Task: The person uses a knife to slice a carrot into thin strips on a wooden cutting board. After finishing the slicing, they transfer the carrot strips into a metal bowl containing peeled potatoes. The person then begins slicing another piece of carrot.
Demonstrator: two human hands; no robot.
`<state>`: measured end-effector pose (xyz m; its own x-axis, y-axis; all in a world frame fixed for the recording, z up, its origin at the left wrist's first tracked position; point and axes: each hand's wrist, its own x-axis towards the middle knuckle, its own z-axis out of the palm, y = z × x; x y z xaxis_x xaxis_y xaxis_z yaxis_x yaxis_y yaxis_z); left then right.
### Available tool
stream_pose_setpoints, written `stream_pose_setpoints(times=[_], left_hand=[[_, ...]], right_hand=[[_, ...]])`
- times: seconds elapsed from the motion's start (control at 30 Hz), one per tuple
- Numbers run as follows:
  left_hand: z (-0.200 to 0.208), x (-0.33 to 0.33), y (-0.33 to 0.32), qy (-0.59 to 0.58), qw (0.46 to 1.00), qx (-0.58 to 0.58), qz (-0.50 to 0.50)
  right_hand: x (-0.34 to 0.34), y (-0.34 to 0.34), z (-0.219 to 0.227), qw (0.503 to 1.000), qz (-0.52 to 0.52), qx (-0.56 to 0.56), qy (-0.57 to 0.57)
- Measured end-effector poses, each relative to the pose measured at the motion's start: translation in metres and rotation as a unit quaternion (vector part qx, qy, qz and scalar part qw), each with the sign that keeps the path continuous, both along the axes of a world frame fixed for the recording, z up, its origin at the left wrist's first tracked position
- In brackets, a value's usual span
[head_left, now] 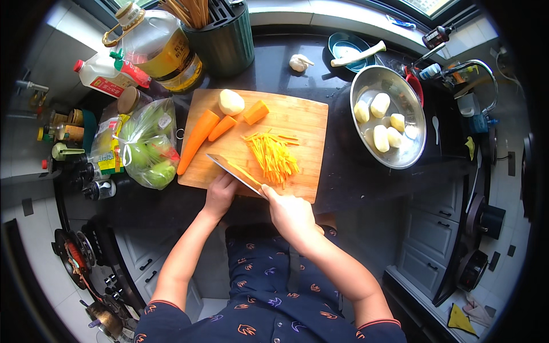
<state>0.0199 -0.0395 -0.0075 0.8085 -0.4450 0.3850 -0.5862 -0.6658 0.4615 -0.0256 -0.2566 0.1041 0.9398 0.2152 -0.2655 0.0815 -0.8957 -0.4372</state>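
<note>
My right hand (290, 217) grips the handle of a kitchen knife (229, 169), its blade slanting across the near edge of a wooden cutting board (311, 123). Curled fingers of my left hand (220, 195) press close against the near side of the blade; what they hold is hidden. Thin carrot slivers (245, 174) lie along the blade's far side. Right of the knife is a heap of carrot shreds (272, 158). Toward the board's left and back rest a long peeled carrot (197, 140), a tapered carrot piece (222, 128), a thick carrot chunk (256, 112) and a peeled potato (231, 102).
A metal bowl (416, 143) with several peeled potatoes stands to the right. Behind are a garlic bulb (300, 63) and a stalk (359, 54) across a teal bowl (337, 40). A bag of green vegetables (150, 146), an oil jug (163, 48) and a knife block (223, 43) flank the board.
</note>
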Motion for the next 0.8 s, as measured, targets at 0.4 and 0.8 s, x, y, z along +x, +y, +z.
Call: stream_pose_setpoints(times=[0.4, 0.8], left_hand=[[-0.001, -0.002, 0.001, -0.002, 1.0, 0.004, 0.007], [0.007, 0.003, 0.005, -0.014, 1.0, -0.01, -0.019]], right_hand=[[0.004, 0.004, -0.016, 1.0, 0.001, 0.0, 0.012], [-0.001, -0.003, 0.008, 0.999, 0.011, -0.017, 0.035]])
